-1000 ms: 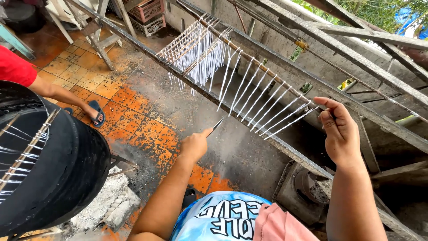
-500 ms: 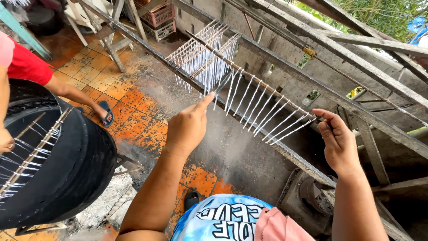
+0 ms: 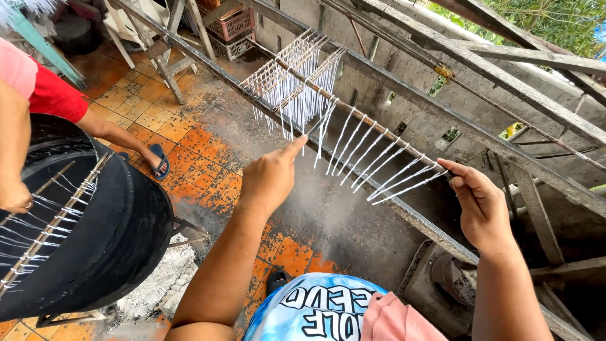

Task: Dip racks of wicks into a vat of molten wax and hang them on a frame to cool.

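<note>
Here, at far left, another person's hand (image 3: 14, 197) rests on the black drum (image 3: 120, 233), where a stick of white strands (image 3: 44, 221) lies across. My left hand (image 3: 270, 180) is clenched on a thin blade (image 3: 319, 122) — its tip touches the hanging white tapers (image 3: 372, 155). My right hand (image 3: 483, 205) pinches the near end of their rod (image 3: 379, 126), which lies over the wooden rail (image 3: 404, 211).

The person wore a blue-and-white tie-dye shirt (image 3: 309, 309) with bold black-and-white lettering, a pink cloth (image 3: 394, 319) lying against it, and both forearms were bare, without sleeves or jewellery.
</note>
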